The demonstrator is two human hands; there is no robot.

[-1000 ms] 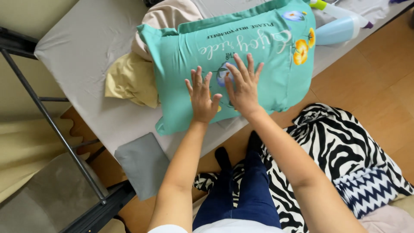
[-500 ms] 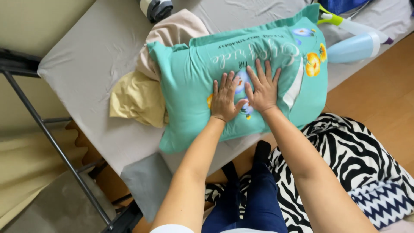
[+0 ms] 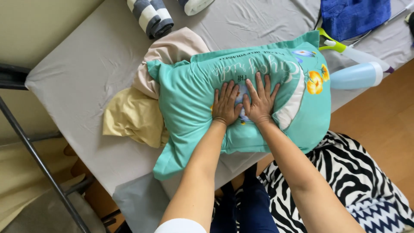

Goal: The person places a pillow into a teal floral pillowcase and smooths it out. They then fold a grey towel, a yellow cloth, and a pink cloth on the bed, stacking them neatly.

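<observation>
Hands pressing flat on a teal pillow (image 3: 241, 103) fill the middle of the view, seen from above by the person who owns them; the pillow lies on a grey padded surface (image 3: 86, 77), its near edge hanging slightly over the front rim; it looks already stuffed into its printed cover, with the cover's flap corner trailing loose at the lower left, so the work appears well along, with smoothing or squaring up judged to be what is left.

The left hand (image 3: 226, 103) lies palm down near the pillow's centre, fingers spread and fully open, gripping nothing; the right hand (image 3: 260, 101) sits just beside it, thumbs almost touching, also flat and open with fingers fanned, holding nothing; both simply bear down on the fabric.

Beside the pillow to the left, a pale yellow cloth (image 3: 133, 116) lies crumpled, partly tucked under it; a beige cloth (image 3: 172, 47) is bunched behind, touching the pillow's far edge; a rolled striped towel (image 3: 151, 15) rests further back; a blue cloth (image 3: 353, 15) lies at the far right corner; a light blue spray bottle (image 3: 355, 71) with a green trigger lies on its side just beside the pillow's right end; a zebra-striped fabric (image 3: 345, 172) spreads on the wooden floor below; a dark metal frame (image 3: 39, 164) stands at the left.
</observation>
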